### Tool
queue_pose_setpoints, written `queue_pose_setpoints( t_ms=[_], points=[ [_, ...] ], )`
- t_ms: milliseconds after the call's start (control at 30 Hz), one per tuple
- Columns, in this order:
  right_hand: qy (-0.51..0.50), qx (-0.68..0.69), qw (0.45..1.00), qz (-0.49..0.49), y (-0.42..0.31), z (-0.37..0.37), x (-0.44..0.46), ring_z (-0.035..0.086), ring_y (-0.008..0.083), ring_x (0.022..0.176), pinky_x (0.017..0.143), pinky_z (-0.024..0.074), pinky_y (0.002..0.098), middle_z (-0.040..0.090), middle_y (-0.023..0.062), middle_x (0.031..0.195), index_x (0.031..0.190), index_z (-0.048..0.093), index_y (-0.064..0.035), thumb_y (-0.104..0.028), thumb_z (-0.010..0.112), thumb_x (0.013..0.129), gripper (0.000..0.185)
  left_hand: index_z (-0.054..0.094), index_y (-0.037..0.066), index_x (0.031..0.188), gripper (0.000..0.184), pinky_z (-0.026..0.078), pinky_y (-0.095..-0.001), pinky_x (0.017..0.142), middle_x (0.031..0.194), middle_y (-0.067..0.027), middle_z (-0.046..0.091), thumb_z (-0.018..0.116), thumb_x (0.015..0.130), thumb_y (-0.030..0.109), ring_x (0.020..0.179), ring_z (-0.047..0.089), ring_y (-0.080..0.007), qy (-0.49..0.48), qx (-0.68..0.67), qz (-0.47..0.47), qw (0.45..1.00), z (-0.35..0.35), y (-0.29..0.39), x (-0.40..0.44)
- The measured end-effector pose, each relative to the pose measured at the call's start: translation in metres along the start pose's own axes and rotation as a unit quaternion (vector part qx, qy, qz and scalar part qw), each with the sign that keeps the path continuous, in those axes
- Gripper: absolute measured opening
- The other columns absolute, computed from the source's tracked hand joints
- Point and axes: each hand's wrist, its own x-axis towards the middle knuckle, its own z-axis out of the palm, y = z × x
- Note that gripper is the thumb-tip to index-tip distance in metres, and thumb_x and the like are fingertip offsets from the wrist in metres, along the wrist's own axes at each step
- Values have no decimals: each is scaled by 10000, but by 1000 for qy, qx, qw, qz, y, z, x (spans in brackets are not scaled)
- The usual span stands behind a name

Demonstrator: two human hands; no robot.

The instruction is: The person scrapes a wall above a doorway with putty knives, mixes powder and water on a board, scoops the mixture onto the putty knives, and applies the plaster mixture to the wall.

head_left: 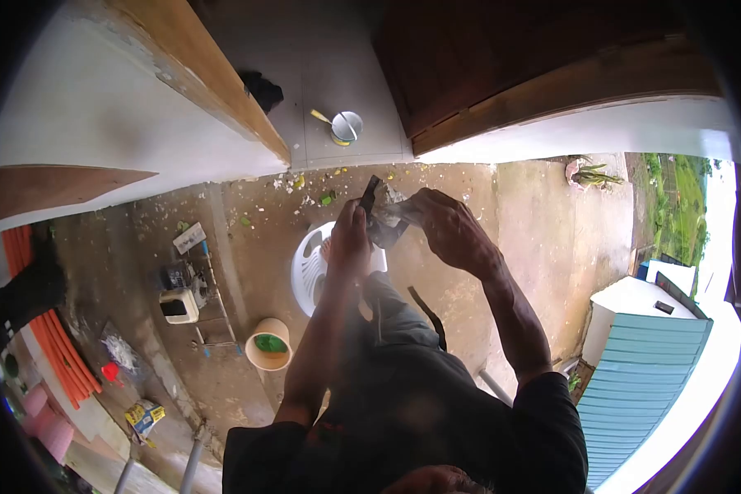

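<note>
My left hand [354, 239] is closed around a dark, flat, narrow tool [371, 193] whose end sticks up past the thumb. Close beside it on the right, my right hand [454, 229] is closed, fingers bent, on a greyish, pale-smeared piece [393, 217] that looks flat or crumpled; its exact kind cannot be made out. The two held things meet or overlap between my hands. Below them, partly hidden by my left arm and legs, is a white plastic chair [305, 267].
A white pot [347, 126] with a brush stands in the doorway. Pale and green scraps litter the floor by the threshold. Left are a bucket [258, 356] with green contents, a ladder-like frame [215, 298] and orange pipes [62, 354]. A wooden door frame [214, 78] edges the wall.
</note>
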Motion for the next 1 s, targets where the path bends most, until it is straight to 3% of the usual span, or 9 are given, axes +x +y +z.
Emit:
queue_pose_setpoints(
  t_ms=[133, 267, 400, 500, 567, 600, 767, 867, 1000],
  points=[
    [-50, 83, 992, 83, 25, -12, 3, 673, 368, 937, 853, 535, 406, 683, 206, 1016, 1063, 638, 40, 6, 542, 905, 187, 534, -1, 1250, 344, 477, -438, 852, 1052, -261, 632, 403, 1044, 241, 982, 637, -365, 5, 47, 59, 997, 2, -21, 21],
    [-115, 236, 952, 156, 55, -28, -12, 668, 233, 954, 872, 516, 346, 680, 130, 1008, 1149, 615, 40, -133, 538, 961, 267, 524, -39, 1273, 370, 452, -443, 929, 1156, -259, 620, 423, 1024, 215, 1145, 588, -383, -43, 130, 136, 981, -18, -25, 45],
    [87, 608, 767, 185, 74, -45, -54, 616, 218, 1080, 943, 495, 356, 630, 93, 1189, 1337, 520, 39, -126, 501, 981, 394, 536, -40, 1282, 341, 440, -436, 993, 1277, -253, 563, 474, 990, 126, 1196, 538, -403, -36, 48, 117, 991, -21, 34, 35],
    [266, 687, 663, 130, 74, -77, -65, 616, 217, 1091, 963, 490, 354, 636, 107, 1173, 1381, 481, 21, -121, 522, 978, 430, 561, -21, 1254, 325, 443, -423, 996, 1238, -252, 580, 485, 1002, 169, 1143, 558, -384, -72, -13, 71, 995, -24, 44, 50],
    [359, 686, 632, 40, 66, -131, -61, 628, 221, 1087, 958, 507, 364, 637, 119, 1178, 1395, 458, 18, -112, 552, 969, 455, 601, 14, 1202, 353, 485, -384, 901, 1105, -155, 633, 449, 1027, 280, 1029, 614, -251, -107, -112, 96, 983, -17, 64, 48],
    [391, 636, 665, -5, 63, -172, -63, 635, 226, 1088, 949, 518, 373, 637, 124, 1185, 1387, 464, 18, -102, 560, 962, 452, 604, 18, 1209, 352, 494, -344, 867, 1076, -103, 638, 433, 1028, 267, 1005, 619, -195, -113, -113, 31, 987, -13, 109, 22],
    [572, 228, 739, -274, -83, -368, -81, 645, 177, 1010, 951, 528, 345, 640, 103, 1112, 1300, 530, 16, -100, 559, 967, 353, 582, 72, 1244, 345, 511, -299, 641, 1043, -56, 665, 427, 1022, 286, 845, 650, -149, -112, -64, 190, 973, -12, 99, 59],
    [701, -148, 653, -245, -165, -462, -68, 666, 151, 982, 908, 526, 317, 715, 115, 1062, 1140, 673, 27, -86, 533, 989, 235, 582, 80, 1245, 337, 498, -299, 614, 1038, -57, 666, 438, 1021, 286, 828, 641, -146, -123, -85, 208, 966, 0, 130, 58],
    [704, -363, 548, -269, -159, -589, -2, 620, 354, 1059, 970, 451, 469, 692, 184, 1097, 1112, 677, -17, -25, 500, 917, 263, 580, 78, 1237, 332, 481, -293, 584, 1026, -55, 664, 433, 1022, 283, 798, 632, -142, -126, -133, 193, 964, 13, 136, 60]
  ],
)
